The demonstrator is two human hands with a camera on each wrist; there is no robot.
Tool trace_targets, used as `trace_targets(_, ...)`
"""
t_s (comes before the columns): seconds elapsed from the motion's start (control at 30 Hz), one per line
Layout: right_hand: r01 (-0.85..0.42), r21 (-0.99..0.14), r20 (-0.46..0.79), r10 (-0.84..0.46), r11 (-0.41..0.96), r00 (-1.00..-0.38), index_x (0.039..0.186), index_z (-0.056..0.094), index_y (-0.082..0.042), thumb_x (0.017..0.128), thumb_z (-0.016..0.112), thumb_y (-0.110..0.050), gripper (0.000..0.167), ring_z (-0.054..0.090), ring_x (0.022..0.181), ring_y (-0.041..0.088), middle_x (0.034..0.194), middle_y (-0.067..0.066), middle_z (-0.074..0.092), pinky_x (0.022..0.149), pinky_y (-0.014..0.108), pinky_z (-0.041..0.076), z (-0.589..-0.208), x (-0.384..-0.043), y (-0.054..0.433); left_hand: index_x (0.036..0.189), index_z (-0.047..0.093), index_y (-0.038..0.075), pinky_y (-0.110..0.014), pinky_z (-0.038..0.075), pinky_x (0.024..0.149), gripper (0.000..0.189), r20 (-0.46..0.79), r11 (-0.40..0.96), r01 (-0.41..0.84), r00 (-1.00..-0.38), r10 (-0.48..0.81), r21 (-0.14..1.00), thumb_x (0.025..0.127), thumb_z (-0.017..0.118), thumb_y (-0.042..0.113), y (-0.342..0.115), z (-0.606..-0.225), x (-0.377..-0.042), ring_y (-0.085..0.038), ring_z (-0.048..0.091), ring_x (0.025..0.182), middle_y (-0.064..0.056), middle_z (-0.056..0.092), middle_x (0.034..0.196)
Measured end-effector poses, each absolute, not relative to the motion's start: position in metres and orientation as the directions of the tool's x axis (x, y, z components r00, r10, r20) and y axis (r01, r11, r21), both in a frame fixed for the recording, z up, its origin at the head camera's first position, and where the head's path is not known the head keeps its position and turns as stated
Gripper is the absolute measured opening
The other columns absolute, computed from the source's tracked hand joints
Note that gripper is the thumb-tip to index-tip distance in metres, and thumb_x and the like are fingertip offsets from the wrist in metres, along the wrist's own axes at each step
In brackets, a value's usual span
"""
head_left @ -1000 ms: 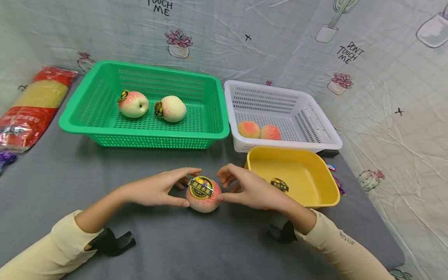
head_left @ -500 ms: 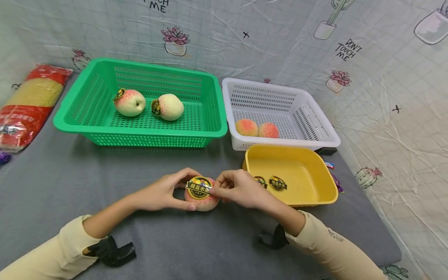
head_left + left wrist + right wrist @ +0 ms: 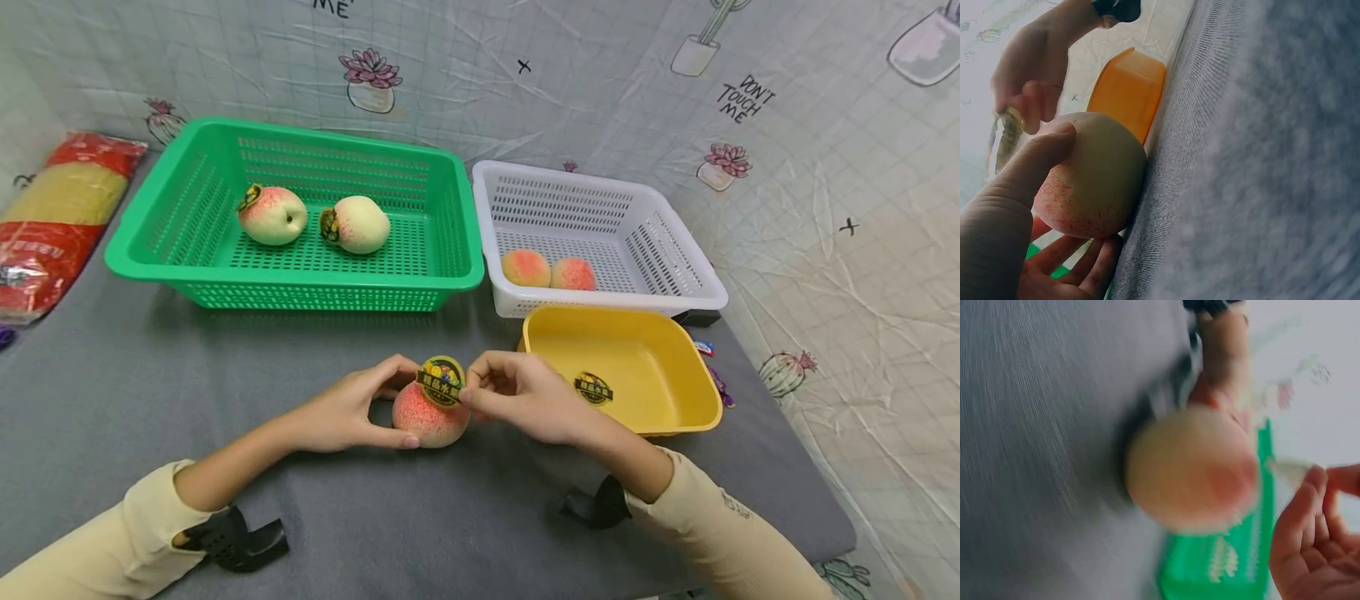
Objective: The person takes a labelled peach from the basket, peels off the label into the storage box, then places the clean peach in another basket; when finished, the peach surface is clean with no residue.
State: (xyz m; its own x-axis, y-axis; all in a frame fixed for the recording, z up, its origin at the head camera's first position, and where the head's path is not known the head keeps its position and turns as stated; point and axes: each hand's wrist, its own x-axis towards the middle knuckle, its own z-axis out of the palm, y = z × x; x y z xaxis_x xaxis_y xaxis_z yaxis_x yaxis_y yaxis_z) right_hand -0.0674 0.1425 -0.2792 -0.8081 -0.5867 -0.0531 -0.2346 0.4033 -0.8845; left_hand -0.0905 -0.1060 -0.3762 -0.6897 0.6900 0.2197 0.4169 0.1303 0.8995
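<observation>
On the grey table, a pink and cream peach (image 3: 427,423) is held by my left hand (image 3: 348,410), thumb at the front and fingers behind it. My right hand (image 3: 528,396) pinches the edge of a round black and gold label sticker (image 3: 440,381) between thumb and fingertips. In the head view the sticker stands above the peach's top; the right wrist view has the sticker (image 3: 1289,469) off the fruit's surface. Seen from the left wrist, the peach (image 3: 1094,178) rests against the left thumb. The right wrist view is blurred.
A green basket (image 3: 307,297) holds two peaches with stickers. Two more peaches lie in a white basket (image 3: 660,302). Close to the right hand, a yellow bin (image 3: 645,408) has a similar sticker (image 3: 593,388) in it. A red and yellow packet (image 3: 63,221) lies far left.
My right hand has taken the sticker's edge and lifted it up off the peach, showing pink skin beneath. The left hand has closed in around the peach and now steadies it.
</observation>
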Motion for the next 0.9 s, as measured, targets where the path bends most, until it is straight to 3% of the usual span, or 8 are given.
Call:
trace_targets(0.23,-0.274,-0.889,0.071,-0.482,0.367,-0.874,0.088,0.055,0.003,0.092,0.059,-0.001,0.007,0.057,0.066,0.023,0.075,0.015,0.058,0.063,0.027,0.05,-0.263,-0.084,0.203,0.127,0.047,0.02,-0.03,0.045,0.093,0.06,0.202,0.152,0.413,-0.693,0.693,0.898,0.078,0.08,0.031,-0.107,-0.376,-0.091,-0.012,0.054,0.111,0.008,0.053,0.123)
trace_targets(0.4,-0.168,-0.868,0.013,-0.316,0.467,-0.949,0.094,0.055,0.006,0.093,0.061,-0.007,0.014,0.059,0.069,0.022,0.078,0.013,0.06,0.069,0.03,0.051,-0.273,-0.099,0.245,0.128,0.046,0.02,-0.031,0.044,0.094,0.062,0.19,0.161,0.408,-0.693,0.696,0.899,0.078,0.08,0.031,-0.107,-0.374,-0.091,-0.012,0.054,0.112,0.007,0.052,0.125)
trace_targets(0.57,-0.058,-0.803,-0.114,-0.248,0.593,-0.962,0.098,0.058,0.007,0.092,0.062,-0.008,0.017,0.06,0.071,0.025,0.079,0.013,0.062,0.07,0.036,0.052,-0.293,-0.113,0.259,0.128,0.046,0.02,-0.031,0.044,0.094,0.061,0.176,0.169,0.398,-0.695,0.697,0.902,0.078,0.08,0.032,-0.108,-0.376,-0.09,-0.011,0.054,0.112,0.007,0.052,0.125)
trace_targets(0.77,-0.164,-0.644,-0.078,-0.277,0.747,-0.958,0.094,0.062,0.003,0.089,0.062,-0.001,0.006,0.062,0.065,0.024,0.078,0.01,0.066,0.059,0.032,0.051,-0.312,-0.12,0.257,0.129,0.045,0.02,-0.031,0.043,0.095,0.061,0.173,0.161,0.392,-0.689,0.704,0.906,0.079,0.079,0.032,-0.107,-0.377,-0.09,-0.012,0.053,0.113,0.007,0.051,0.126)
trace_targets(0.9,-0.232,-0.541,-0.028,-0.294,0.808,-0.956,0.091,0.063,0.002,0.087,0.063,0.001,0.004,0.064,0.07,0.021,0.081,0.01,0.068,0.062,0.031,0.051,-0.32,-0.122,0.251,0.129,0.045,0.02,-0.031,0.043,0.095,0.061,0.18,0.156,0.396,-0.689,0.701,0.905,0.079,0.079,0.031,-0.108,-0.377,-0.09,-0.012,0.053,0.113,0.007,0.051,0.126)
